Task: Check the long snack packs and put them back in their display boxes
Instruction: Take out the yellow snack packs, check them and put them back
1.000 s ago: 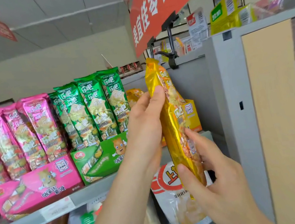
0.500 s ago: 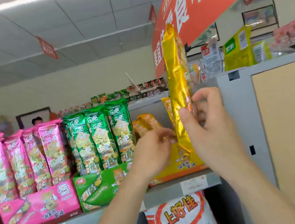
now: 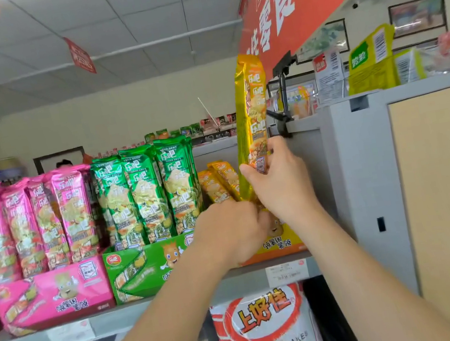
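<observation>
Pink box & green box look full, so prob done. Yellow pack is upright over the yellow box, not in yet. Right hand pinches its lower part. Left hand is curled at the pack's bottom, can't tell if it grips. Leaning packs inside the box may get in the way, and the sign clamp is close behind.

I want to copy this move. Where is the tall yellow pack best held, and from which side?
Place the grip on its lower third, from the right, as the right hand does. The yellow pack stands upright, long and thin, so a low side grip likely steers its bottom end into the yellow box.
</observation>
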### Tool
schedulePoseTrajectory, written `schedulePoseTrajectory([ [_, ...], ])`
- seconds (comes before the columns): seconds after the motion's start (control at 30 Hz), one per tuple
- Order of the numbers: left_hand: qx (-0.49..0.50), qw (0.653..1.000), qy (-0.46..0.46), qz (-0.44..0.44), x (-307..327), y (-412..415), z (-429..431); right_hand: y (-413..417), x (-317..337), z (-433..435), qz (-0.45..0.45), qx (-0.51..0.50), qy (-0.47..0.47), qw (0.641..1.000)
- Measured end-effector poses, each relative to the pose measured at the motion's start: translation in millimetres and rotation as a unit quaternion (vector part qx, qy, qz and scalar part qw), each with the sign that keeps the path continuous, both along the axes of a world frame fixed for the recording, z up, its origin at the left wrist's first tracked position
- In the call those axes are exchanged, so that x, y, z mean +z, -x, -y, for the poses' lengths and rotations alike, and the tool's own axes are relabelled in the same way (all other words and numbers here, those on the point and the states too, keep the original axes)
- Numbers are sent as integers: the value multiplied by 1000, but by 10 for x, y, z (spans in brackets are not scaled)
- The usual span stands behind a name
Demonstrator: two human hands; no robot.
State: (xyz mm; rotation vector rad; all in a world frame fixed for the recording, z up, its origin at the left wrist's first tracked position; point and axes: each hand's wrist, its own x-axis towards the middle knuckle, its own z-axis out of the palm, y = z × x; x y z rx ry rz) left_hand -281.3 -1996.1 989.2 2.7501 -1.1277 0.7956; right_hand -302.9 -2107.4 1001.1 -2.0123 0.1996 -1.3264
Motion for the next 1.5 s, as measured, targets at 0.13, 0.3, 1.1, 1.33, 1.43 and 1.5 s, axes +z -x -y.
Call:
schedulePoseTrajectory([
  [0.13, 4, 999, 9, -50, 76, 30, 30, -16, -84, 56, -52, -39, 4, 998],
  [0.3, -13, 978, 194, -76, 180, -44, 24, -18, -92, 75, -88, -67, 44, 993],
  [1.1, 68, 973, 220, -6, 335, -699, 515, -30, -193, 126, -111, -54, 6, 992],
  [1.33, -159, 881, 446, -4, 407, -558, 496, -39, -210, 114, -121, -50, -20, 991],
  [1.43, -173, 852, 472, -143, 405, -489, 521, -20, -228, 117, -131, -31, -31, 990],
  [1.5, -176, 808, 474, -301, 366, -466, 488, -8, -228, 130, -133, -19, -30, 990],
])
